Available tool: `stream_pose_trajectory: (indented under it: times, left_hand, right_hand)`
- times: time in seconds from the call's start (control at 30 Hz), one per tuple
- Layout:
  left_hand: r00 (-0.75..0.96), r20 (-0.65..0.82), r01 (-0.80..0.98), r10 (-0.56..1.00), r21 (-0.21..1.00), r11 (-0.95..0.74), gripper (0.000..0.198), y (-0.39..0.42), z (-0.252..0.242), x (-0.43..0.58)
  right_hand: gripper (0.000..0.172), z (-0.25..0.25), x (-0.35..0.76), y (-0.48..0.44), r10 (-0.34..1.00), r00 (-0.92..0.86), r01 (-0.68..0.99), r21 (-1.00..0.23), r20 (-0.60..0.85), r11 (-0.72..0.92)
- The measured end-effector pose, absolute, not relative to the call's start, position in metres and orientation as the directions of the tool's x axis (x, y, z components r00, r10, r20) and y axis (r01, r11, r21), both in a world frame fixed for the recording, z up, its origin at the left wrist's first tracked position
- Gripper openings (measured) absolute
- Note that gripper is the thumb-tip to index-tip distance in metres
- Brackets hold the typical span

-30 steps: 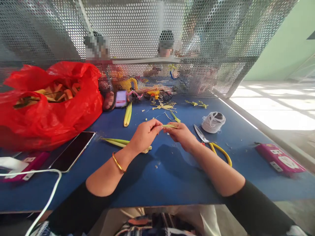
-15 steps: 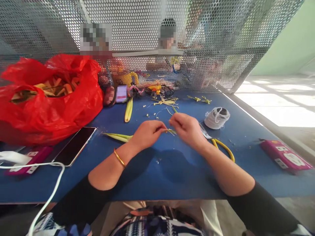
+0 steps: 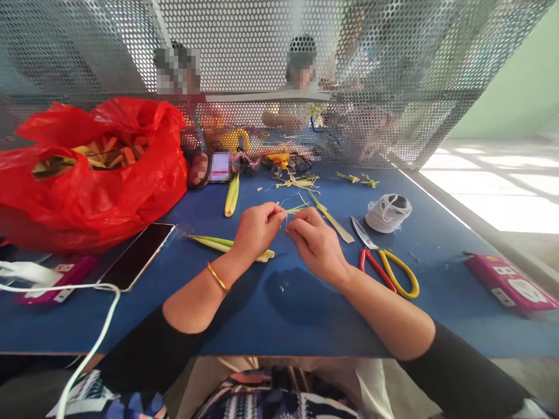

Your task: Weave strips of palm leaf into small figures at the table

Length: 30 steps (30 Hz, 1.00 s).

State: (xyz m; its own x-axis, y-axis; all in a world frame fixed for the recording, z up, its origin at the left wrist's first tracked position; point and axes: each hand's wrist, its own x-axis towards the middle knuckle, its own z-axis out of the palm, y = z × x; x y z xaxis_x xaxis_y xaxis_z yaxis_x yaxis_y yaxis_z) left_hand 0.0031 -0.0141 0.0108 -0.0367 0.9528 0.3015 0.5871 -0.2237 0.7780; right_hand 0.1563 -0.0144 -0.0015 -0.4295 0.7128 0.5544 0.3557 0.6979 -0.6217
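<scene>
My left hand (image 3: pixel 258 231) is closed in a pinch near the middle of the blue table (image 3: pixel 244 326). My right hand (image 3: pixel 318 244) faces it, fingers also pinched, with the fingertips of both hands almost touching. Thin pale strands show around the fingertips, too fine to tell what is gripped. A green leaf piece (image 3: pixel 212 243) lies partly under my left wrist. Beyond my right hand rests a pale green leaf strip (image 3: pixel 334 221). Scissors with red and yellow handles (image 3: pixel 371 245) lie to the right, below a spool of white string (image 3: pixel 388 213).
A red plastic bag (image 3: pixel 152 174) of dried pieces fills the left, near a black phone (image 3: pixel 138 256) and a white cable (image 3: pixel 101 333). Another leaf piece (image 3: pixel 232 196) and scraps (image 3: pixel 297 181) lie farther back. A perforated metal screen (image 3: pixel 244 52) stands behind; a magenta packet (image 3: pixel 509 281) lies right.
Both hands have shifted slightly left and away from me, their fingertips now closer together. The leaf strip beyond my right hand and the red scissor handle have come into view.
</scene>
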Motion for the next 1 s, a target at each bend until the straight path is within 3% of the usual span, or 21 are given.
stream_pose_trajectory:
  times: [0.17, 0.3, 0.47, 0.57, 0.7, 0.87, 1.0]
  left_hand:
    - [0.210, 0.247, 0.675, 0.946, 0.664, -0.323, 0.018, -0.019, 0.015, 0.005]
    - [0.416, 0.095, 0.478, 0.905, 0.823, -0.306, 0.017, -0.022, 0.020, 0.006]
    - [0.176, 0.236, 0.351, 0.956, 0.892, -0.285, 0.018, -0.018, 0.019, 0.002]
    - [0.019, 0.302, 0.428, 0.953, 0.859, -0.281, 0.016, -0.014, 0.016, 0.002]
    - [-0.057, 0.359, 0.519, 0.931, 0.808, -0.280, 0.017, -0.012, 0.012, 0.003]
    - [-0.002, 0.392, 0.553, 0.920, 0.767, -0.326, 0.021, -0.016, 0.010, 0.005]
    - [0.016, 0.449, 0.617, 0.894, 0.699, -0.362, 0.023, -0.018, 0.009, 0.006]
  right_hand:
    - [0.019, 0.012, 0.169, -0.005, 0.758, -0.431, 0.260, -0.738, 0.489, 0.623]
    - [0.018, 0.011, 0.183, 0.022, 0.847, -0.358, 0.339, -0.791, 0.392, 0.509]
    - [0.023, 0.000, 0.180, 0.031, 0.848, -0.491, 0.403, -0.811, 0.199, 0.424]
    - [0.021, -0.001, 0.171, 0.013, 0.742, -0.605, 0.413, -0.683, 0.288, 0.602]
    - [0.018, 0.001, 0.163, -0.012, 0.604, -0.527, 0.414, -0.440, 0.598, 0.797]
    - [0.019, -0.001, 0.158, -0.014, 0.519, -0.475, 0.115, -0.535, 0.711, 0.837]
    - [0.020, -0.002, 0.158, -0.011, 0.507, -0.501, 0.126, -0.521, 0.701, 0.844]
